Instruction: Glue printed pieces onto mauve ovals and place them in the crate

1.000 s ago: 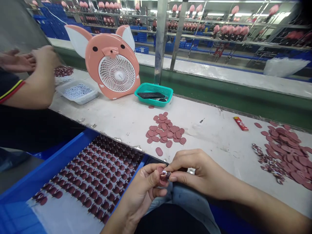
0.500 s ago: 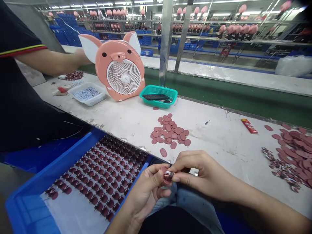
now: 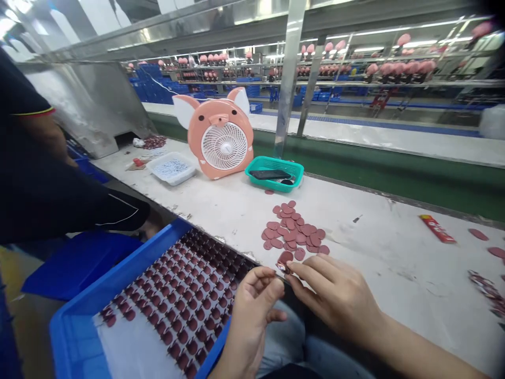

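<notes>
- Rows of dark-red pieces (image 3: 181, 305), seemingly finished, fill much of the blue crate (image 3: 59, 329) at lower left.
- Loose discs (image 3: 290, 237) on the table (image 3: 374, 247), centre and right, plus small parts (image 3: 487, 292) at the right edge, look unused.
- Right hand (image 3: 341, 292) pinches a small red-and-white piece (image 3: 281, 267), lower centre; it seems partly made.
- Left hand (image 3: 256, 302), just beside it, is loosely curled, fingertips apart, with nothing visible held.

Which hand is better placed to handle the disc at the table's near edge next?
Right, I'd judge: the right hand seems to pinch a small part close by that disc; the left hand is farther off, nearer the blue tray.
</notes>
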The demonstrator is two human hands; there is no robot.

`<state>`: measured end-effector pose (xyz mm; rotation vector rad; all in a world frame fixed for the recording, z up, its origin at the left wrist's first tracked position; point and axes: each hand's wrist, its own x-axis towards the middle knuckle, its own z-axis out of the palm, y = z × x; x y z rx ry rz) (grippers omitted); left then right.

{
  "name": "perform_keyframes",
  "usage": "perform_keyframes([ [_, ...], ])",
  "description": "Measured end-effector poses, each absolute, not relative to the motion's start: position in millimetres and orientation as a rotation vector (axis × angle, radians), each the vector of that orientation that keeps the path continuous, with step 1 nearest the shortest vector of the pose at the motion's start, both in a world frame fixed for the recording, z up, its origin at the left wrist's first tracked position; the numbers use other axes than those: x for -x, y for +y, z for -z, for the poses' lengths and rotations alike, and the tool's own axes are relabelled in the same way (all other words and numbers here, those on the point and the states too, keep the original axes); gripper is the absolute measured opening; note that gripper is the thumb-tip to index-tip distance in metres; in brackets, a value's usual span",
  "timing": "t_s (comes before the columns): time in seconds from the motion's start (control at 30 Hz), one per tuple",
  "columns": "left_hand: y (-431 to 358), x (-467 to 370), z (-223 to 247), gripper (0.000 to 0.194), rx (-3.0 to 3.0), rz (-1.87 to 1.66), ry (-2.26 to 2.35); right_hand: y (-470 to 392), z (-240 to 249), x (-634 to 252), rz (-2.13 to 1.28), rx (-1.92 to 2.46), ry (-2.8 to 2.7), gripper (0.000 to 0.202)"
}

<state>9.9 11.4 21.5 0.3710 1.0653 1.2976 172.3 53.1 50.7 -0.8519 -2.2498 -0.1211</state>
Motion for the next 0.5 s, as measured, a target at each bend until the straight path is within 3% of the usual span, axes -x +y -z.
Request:
perform_keyframes([
  [0.13,12,-16,-25,0.044,-0.392,-1.379,1.076,48,-44,-164,0.36,0.727,-2.274,0.014],
  [0.43,8,-12,-18,0.042,-0.383,-1.507,1.196,45,-44,-149,0.312,0.653,-2.296,0.007],
  [0.5,8,-2,-12,0.04,-0.416,-1.529,1.288,39,-45,-153,0.236,0.607,-2.32,0.013],
])
